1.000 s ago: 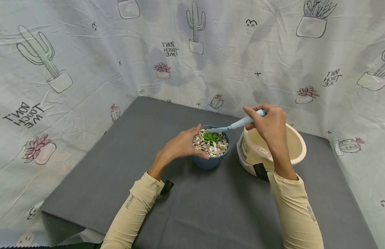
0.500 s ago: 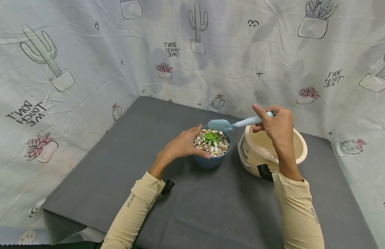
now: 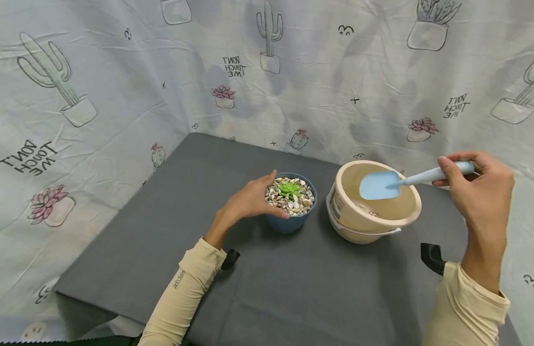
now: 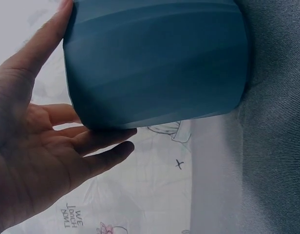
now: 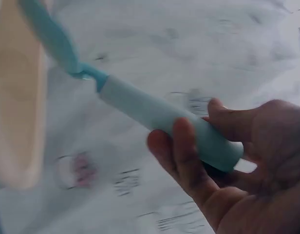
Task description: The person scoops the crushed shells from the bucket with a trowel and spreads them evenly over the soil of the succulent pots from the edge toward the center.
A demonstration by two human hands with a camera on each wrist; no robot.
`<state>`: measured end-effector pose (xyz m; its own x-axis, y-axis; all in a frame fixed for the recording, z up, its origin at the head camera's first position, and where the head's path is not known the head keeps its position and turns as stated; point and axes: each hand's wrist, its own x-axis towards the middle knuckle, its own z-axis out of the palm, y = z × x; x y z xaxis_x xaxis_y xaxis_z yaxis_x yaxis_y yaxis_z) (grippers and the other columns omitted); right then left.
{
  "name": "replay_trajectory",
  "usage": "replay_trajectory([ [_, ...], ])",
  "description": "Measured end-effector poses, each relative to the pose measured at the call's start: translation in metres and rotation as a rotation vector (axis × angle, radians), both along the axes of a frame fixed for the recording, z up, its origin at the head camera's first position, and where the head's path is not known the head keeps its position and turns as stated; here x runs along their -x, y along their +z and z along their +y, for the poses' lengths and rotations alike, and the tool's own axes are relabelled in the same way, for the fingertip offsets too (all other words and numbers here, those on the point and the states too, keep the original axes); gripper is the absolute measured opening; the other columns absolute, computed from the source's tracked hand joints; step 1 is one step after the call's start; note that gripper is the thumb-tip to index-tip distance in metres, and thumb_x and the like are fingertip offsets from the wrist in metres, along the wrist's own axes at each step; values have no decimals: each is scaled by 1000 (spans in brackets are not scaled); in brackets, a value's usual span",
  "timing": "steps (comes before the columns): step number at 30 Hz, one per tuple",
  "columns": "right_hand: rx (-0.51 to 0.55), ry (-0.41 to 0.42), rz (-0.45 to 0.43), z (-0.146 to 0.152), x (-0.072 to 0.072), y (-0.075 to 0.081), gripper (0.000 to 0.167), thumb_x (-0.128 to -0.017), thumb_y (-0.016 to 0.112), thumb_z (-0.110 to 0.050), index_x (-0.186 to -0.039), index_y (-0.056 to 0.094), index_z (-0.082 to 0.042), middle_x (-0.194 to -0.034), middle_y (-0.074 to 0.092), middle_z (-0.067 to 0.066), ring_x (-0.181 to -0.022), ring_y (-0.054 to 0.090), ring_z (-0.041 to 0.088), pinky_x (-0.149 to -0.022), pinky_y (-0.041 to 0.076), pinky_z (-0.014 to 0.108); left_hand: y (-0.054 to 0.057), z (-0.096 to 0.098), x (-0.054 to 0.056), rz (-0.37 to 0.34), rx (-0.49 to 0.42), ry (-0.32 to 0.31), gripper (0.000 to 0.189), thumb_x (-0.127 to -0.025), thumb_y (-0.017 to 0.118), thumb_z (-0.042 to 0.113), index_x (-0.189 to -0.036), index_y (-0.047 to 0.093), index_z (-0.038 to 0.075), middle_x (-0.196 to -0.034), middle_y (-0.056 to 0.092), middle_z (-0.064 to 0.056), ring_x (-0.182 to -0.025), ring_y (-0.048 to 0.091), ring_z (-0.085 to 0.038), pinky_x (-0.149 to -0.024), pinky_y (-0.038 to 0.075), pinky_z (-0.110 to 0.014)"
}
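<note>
A blue flower pot (image 3: 288, 223) holds a small green succulent (image 3: 289, 189) set among pebbles. My left hand (image 3: 254, 197) holds this pot at its left side, thumb at the near rim and fingers toward the far side. In the left wrist view, the fingers (image 4: 103, 141) lie along the wall of the pot (image 4: 155, 63). To the right, my right hand (image 3: 483, 187) grips the handle of a light blue garden trowel (image 3: 381, 185). Its blade is over the mouth of a cream bucket (image 3: 358, 216). The right wrist view shows the trowel handle (image 5: 150, 109) between thumb and fingers.
Some pebbles (image 3: 368, 211) lie low inside the bucket, whose white carrying handle (image 3: 381, 234) hangs down in front. A grey cloth (image 3: 163, 230) covers the table. Behind and beside it hangs a pale curtain (image 3: 319, 72) with printed cacti.
My right hand has moved right with the trowel, from the pot's far rim to over the bucket. The left hand stays at the pot.
</note>
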<state>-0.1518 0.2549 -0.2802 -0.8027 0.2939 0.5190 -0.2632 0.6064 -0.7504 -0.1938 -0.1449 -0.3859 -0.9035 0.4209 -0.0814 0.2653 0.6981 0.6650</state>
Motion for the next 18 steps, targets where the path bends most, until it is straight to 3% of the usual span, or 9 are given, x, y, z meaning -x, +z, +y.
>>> replay_trajectory([
  [2, -139, 44, -68, 4, 6, -12, 4, -96, 74, -6, -94, 76, -8, -60, 64, -28, -48, 58, -17, -45, 40, 9, 0, -1, 0, 7, -3, 25, 132, -74, 91, 58, -170, 9, 18, -176, 22, -5, -163, 23, -32, -127, 33, -58],
  [3, -195, 83, -107, 3, 11, -20, 7, -98, 72, -8, -99, 75, -1, -60, 67, -22, -49, 57, -19, -44, 39, 12, 0, -2, 0, 13, -2, 37, 133, -73, 92, 59, -170, 10, 20, -176, 23, -4, -163, 24, -33, -126, 34, -59],
  [5, -314, 155, -187, 0, 19, -36, 22, -102, 68, -12, -108, 71, 9, -64, 75, -4, -52, 55, -22, -44, 39, 15, -2, -3, -1, 25, 2, 54, 134, -71, 93, 60, -170, 10, 22, -175, 26, -4, -162, 26, -35, -125, 35, -61],
  [8, -384, 211, -276, -7, 26, -54, 26, -104, 65, -13, -109, 69, 12, -78, 76, 26, -52, 55, -18, -47, 43, 18, -5, -4, -1, 40, -6, 51, 134, -70, 92, 60, -170, 11, 23, -175, 27, -4, -161, 27, -35, -124, 36, -61],
  [12, -494, 194, -296, -13, 30, -62, 20, -102, 68, -11, -100, 71, 8, -73, 68, 24, -53, 52, 9, -55, 41, 29, -10, -5, 1, 53, -34, 41, 131, -72, 92, 58, -170, 12, 22, -175, 26, -5, -162, 27, -35, -124, 36, -62],
  [15, -586, 193, -246, -15, 31, -64, 14, -96, 73, -7, -93, 74, 6, -73, 67, 22, -67, 51, 36, -65, 42, 45, -12, -9, 2, 62, -44, 37, 129, -75, 91, 57, -170, 11, 24, -175, 25, -5, -162, 26, -35, -124, 35, -63],
  [18, -624, 194, -183, -14, 28, -68, 9, -92, 77, -3, -89, 76, 7, -87, 74, 27, -90, 56, 51, -81, 44, 61, -14, -14, 1, 84, -35, 9, 126, -78, 89, 57, -170, 9, 27, -176, 24, -6, -162, 26, -34, -126, 33, -62],
])
